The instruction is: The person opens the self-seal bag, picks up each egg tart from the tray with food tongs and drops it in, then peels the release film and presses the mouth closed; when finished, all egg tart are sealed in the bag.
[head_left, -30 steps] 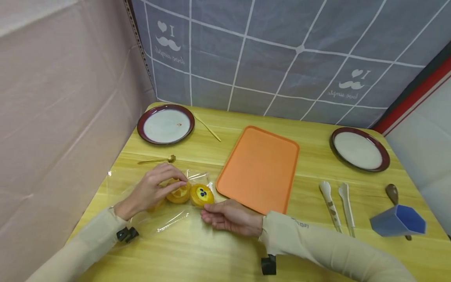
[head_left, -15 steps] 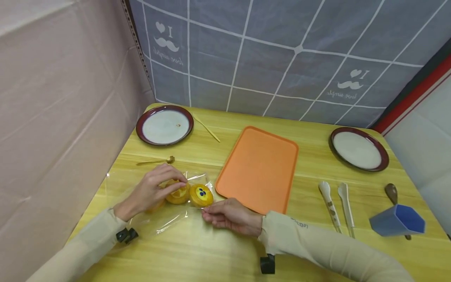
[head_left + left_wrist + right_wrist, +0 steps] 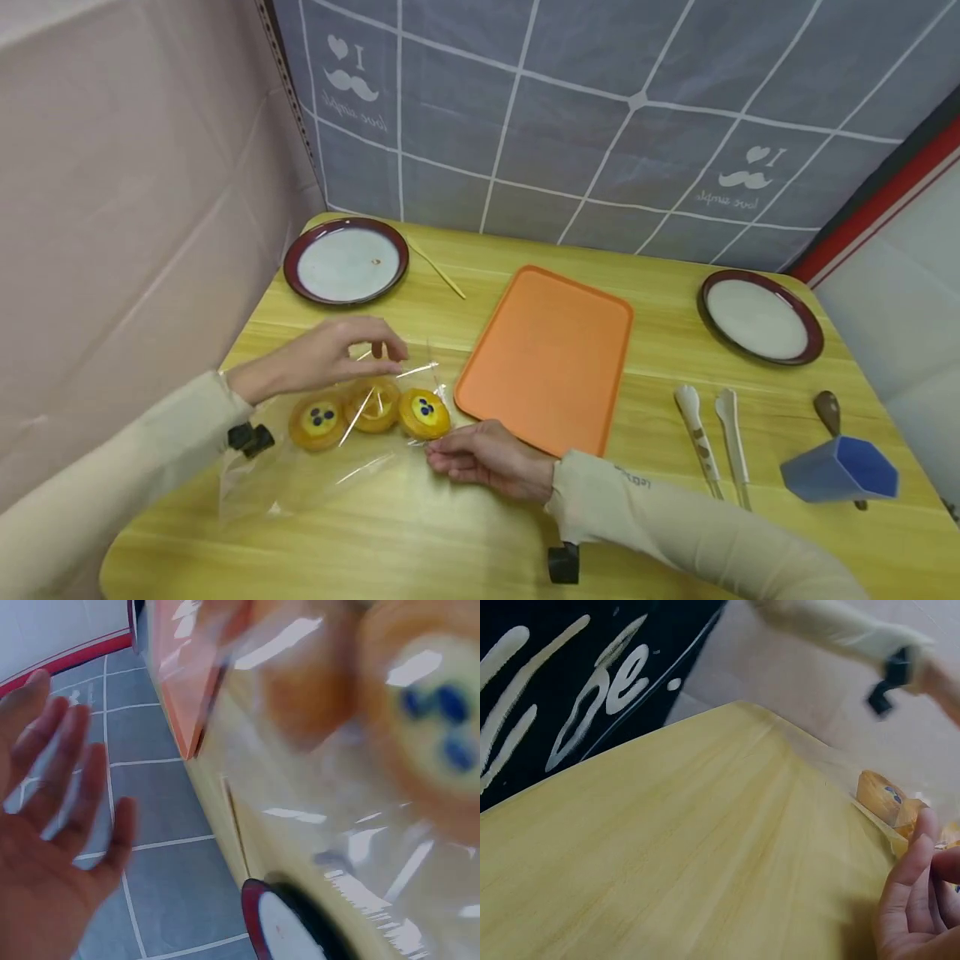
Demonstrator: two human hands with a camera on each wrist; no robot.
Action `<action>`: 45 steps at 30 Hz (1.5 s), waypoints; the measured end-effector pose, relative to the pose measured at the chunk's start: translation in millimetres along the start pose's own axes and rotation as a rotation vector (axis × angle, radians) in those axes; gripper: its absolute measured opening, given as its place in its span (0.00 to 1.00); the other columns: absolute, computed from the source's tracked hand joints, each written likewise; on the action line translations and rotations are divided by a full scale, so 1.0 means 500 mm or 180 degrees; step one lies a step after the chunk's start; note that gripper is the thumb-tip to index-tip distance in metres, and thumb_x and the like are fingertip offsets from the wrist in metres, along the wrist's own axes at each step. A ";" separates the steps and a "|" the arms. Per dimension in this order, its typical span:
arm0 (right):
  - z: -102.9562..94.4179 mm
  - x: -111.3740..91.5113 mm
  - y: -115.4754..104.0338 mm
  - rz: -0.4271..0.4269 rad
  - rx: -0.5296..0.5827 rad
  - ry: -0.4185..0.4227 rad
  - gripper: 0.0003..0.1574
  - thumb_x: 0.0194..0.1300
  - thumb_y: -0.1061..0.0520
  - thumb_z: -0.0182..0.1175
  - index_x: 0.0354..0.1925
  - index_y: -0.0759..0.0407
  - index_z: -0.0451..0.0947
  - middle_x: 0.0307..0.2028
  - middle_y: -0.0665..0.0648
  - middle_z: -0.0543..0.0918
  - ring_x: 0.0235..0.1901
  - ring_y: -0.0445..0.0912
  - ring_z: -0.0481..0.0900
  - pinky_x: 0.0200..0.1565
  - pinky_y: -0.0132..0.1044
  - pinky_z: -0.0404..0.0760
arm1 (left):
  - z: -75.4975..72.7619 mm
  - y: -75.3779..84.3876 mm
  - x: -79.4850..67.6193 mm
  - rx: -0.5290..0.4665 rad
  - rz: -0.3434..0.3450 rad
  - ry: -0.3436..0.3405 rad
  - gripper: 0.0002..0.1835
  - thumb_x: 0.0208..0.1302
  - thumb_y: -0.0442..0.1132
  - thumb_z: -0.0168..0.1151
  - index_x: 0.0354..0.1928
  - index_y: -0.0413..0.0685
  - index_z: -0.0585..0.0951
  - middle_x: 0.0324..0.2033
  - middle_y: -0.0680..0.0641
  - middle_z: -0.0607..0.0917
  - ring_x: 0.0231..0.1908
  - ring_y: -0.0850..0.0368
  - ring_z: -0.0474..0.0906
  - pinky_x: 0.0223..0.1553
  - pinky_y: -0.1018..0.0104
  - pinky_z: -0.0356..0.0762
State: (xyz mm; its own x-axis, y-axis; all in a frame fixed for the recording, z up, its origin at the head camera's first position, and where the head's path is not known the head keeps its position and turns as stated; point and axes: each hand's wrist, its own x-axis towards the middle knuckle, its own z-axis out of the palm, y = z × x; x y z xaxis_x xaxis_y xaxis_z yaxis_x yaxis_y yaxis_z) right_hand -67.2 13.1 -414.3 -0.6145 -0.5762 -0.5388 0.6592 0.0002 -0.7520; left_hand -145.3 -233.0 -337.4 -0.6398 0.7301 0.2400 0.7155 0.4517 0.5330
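Observation:
A clear plastic bag lies on the wooden table with round yellow tarts in it: one with blue dots at the left, a plainer one in the middle. Another blue-dotted tart sits at the bag's right end; whether it is fully inside I cannot tell. My left hand hovers over the bag's far side, holding nothing; the left wrist view shows its fingers spread and relaxed. At the bag's right end, my right hand pinches the bag's edge, thumb against fingers.
An orange tray lies right of the bag. Dark-rimmed plates stand at the back left and right. A thin yellow stick, white utensils, a blue cup and a brown spoon are also there.
My left hand has let go of the middle tart's area and lifted up and away, uncovering the left tart. The bag's left part has shifted toward me. My right hand stays put.

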 end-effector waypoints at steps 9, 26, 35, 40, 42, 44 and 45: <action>-0.002 -0.003 -0.004 0.0023 0.0001 -0.0021 0.22 0.57 0.58 0.57 0.47 0.71 0.74 0.31 0.55 0.85 0.29 0.38 0.82 0.31 0.24 0.80 | -0.057 -0.098 0.169 0.0019 -0.1244 -0.1693 0.19 0.61 0.52 0.53 0.47 0.48 0.78 0.44 0.46 0.82 0.43 0.51 0.77 0.45 0.58 0.76; 0.004 0.001 0.004 0.0053 -0.0068 0.0113 0.18 0.55 0.57 0.59 0.42 0.68 0.78 0.28 0.53 0.85 0.27 0.37 0.82 0.30 0.25 0.80 | -0.003 -0.134 0.178 -0.0021 -0.1239 -0.1860 0.08 0.58 0.36 0.57 0.31 0.42 0.83 0.27 0.43 0.84 0.27 0.47 0.77 0.26 0.72 0.72; -0.008 -0.010 -0.012 -0.0356 -0.0551 0.0403 0.18 0.53 0.55 0.61 0.39 0.68 0.80 0.28 0.56 0.85 0.26 0.41 0.83 0.31 0.30 0.81 | -0.024 -0.123 0.165 -0.0224 -0.1116 -0.1606 0.08 0.57 0.40 0.59 0.31 0.44 0.84 0.27 0.46 0.84 0.27 0.53 0.78 0.30 0.64 0.77; -0.026 -0.029 -0.040 -0.0553 -0.1020 0.0529 0.17 0.54 0.55 0.61 0.37 0.68 0.80 0.25 0.56 0.85 0.24 0.42 0.83 0.30 0.34 0.82 | -0.039 -0.105 0.132 -0.0256 -0.0908 -0.1332 0.09 0.59 0.43 0.58 0.32 0.48 0.83 0.28 0.46 0.84 0.27 0.55 0.77 0.30 0.66 0.76; -0.033 -0.037 -0.049 -0.0533 -0.1122 0.0554 0.17 0.53 0.55 0.61 0.37 0.68 0.81 0.25 0.56 0.85 0.24 0.42 0.82 0.30 0.35 0.82 | -0.042 -0.094 0.118 -0.0257 -0.0874 -0.1257 0.09 0.59 0.45 0.57 0.33 0.49 0.83 0.28 0.46 0.84 0.27 0.55 0.77 0.29 0.66 0.75; -0.039 -0.041 -0.055 -0.0499 -0.1181 0.0559 0.16 0.53 0.55 0.61 0.36 0.67 0.81 0.25 0.56 0.85 0.24 0.42 0.82 0.31 0.37 0.82 | -0.044 -0.086 0.107 -0.0249 -0.0871 -0.1196 0.10 0.59 0.46 0.58 0.33 0.49 0.83 0.27 0.46 0.84 0.26 0.57 0.77 0.26 0.67 0.75; -0.041 -0.042 -0.056 -0.0494 -0.1199 0.0547 0.16 0.53 0.55 0.61 0.36 0.66 0.81 0.25 0.56 0.85 0.24 0.43 0.82 0.31 0.37 0.82 | -0.045 -0.083 0.102 -0.0242 -0.0880 -0.1165 0.10 0.59 0.47 0.58 0.33 0.49 0.83 0.27 0.46 0.84 0.25 0.58 0.76 0.25 0.68 0.75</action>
State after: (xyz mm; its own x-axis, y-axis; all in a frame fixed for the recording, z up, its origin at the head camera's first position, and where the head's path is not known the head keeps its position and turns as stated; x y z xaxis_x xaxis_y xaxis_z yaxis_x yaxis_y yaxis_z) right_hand -81.6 42.1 -389.5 -0.7780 -0.4486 -0.4399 0.3689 0.2407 -0.8978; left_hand -214.0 -226.0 -329.2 -0.6526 0.7268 -0.2145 0.5008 0.6260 0.5978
